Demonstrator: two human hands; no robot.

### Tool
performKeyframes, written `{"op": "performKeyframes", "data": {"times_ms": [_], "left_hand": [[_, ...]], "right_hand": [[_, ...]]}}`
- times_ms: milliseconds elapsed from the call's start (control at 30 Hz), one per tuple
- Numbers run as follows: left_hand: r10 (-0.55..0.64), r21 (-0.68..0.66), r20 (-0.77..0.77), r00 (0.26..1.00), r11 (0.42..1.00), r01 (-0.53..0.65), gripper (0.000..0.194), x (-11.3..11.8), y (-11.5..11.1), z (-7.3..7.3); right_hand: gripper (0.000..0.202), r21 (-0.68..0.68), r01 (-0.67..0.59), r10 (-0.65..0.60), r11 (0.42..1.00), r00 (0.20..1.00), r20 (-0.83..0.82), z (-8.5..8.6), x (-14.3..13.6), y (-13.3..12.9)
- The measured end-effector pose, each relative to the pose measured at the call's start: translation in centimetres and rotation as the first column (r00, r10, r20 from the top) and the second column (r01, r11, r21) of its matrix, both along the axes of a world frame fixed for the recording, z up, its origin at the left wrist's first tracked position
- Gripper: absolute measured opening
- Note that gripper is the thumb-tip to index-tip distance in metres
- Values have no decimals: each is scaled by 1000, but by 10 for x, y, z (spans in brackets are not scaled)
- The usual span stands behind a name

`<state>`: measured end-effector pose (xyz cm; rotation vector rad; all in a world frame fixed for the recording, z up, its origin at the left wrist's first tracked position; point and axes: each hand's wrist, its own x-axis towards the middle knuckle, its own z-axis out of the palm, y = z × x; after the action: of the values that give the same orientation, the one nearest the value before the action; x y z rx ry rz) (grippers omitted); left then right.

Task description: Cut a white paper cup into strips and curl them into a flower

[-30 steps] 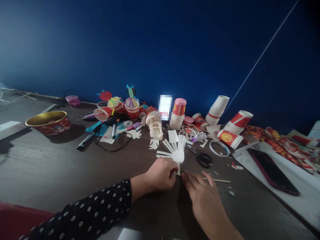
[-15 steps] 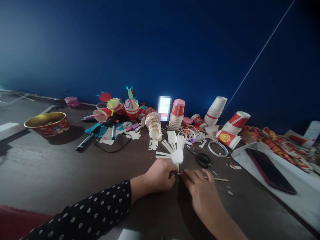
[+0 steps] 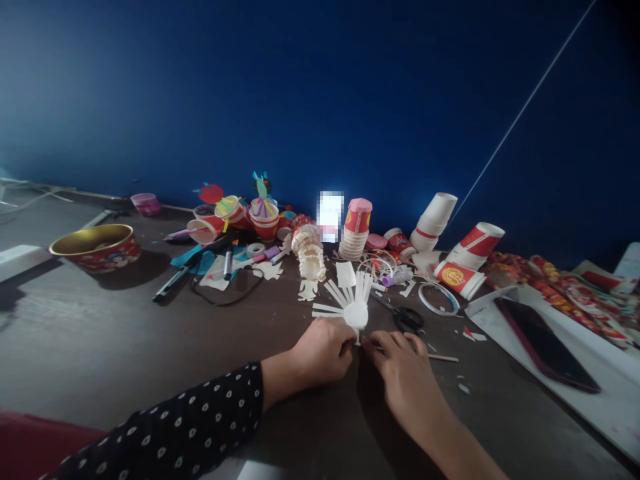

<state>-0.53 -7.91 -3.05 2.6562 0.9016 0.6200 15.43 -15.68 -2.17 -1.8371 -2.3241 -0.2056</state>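
A white paper cutout [image 3: 355, 315], with narrow strips fanning out from a rounded middle, lies in front of my hands. My left hand [image 3: 324, 348] is closed, its fingertips pinching the near end of this cutout. Close by on the right, my right hand [image 3: 403, 365] has its fingers bent down and together at the same end. A thin wooden stick [image 3: 444, 359] runs out from beneath the right hand's fingers; the rest of it is hidden. Black-handled scissors [image 3: 409, 320] rest on the table just beyond the right hand.
Paper cups [image 3: 356, 227] stand stacked at the back, with more cups on both sides. A rimmed red bowl [image 3: 95, 248] sits left. Markers [image 3: 229, 261], a tape roll [image 3: 437, 299] and paper scraps lie around. On the right, a phone [image 3: 545, 343] lies in a white tray [image 3: 590, 400].
The view has shifted slightly. My right hand's fingers have drawn a little closer together; both hands stay at the near end of the paper cutout.
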Motion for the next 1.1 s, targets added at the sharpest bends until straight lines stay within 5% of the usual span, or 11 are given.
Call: {"op": "performKeyframes", "data": {"times_ms": [433, 700, 1100], "left_hand": [[-15, 15, -120, 993, 1000, 17, 22, 6, 6, -4], [4, 42, -118, 993, 999, 1, 19, 8, 8, -8], [38, 38, -66, 997, 999, -36, 13, 5, 1, -2]], "right_hand": [[41, 5, 16, -16, 1000, 1000, -18, -6, 0, 4], [53, 55, -150, 158, 987, 966, -205, -15, 22, -3], [43, -61, -82, 78, 995, 995, -61, -3, 13, -3]]}}
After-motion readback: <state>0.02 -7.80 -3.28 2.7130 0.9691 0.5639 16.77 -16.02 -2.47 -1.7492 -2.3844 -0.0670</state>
